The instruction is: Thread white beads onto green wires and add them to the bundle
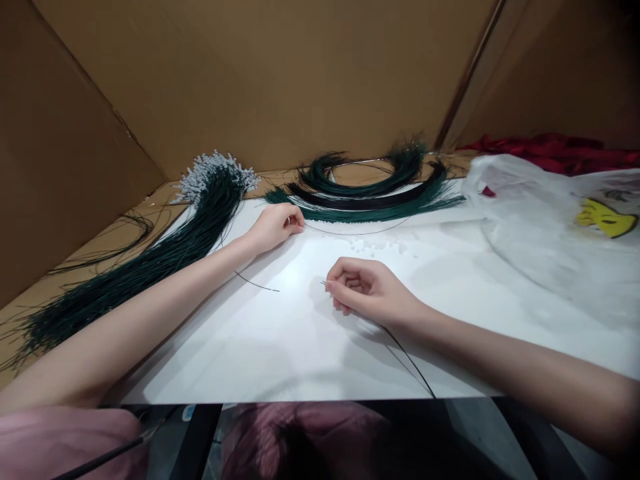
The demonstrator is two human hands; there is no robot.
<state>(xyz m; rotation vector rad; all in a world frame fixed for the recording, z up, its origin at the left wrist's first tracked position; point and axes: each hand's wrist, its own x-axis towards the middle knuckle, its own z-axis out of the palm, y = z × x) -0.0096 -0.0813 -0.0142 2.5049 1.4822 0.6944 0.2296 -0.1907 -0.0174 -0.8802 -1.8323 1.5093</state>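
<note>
My right hand (370,287) is closed in a pinch over the middle of the white tabletop (280,353). It holds thin dark green wire (410,360); short tips poke out past the thumb, and the tail runs below the wrist to the table's front edge. Farther back, my left hand (280,227) pinches a thin dark wire (350,233) that arcs to the right from its fingertips. Just behind those fingers lies a curved bundle of green wires (360,215). Under the left forearm, a separate wire end (257,283) sticks out.
A long bundle of dark green stems (165,257) with white beaded tips (215,175) lies at left. Small white beads (380,248) are scattered behind my right hand. A clear plastic bag (545,227) and red fabric (560,152) occupy the right. Cardboard walls (280,73) enclose the back.
</note>
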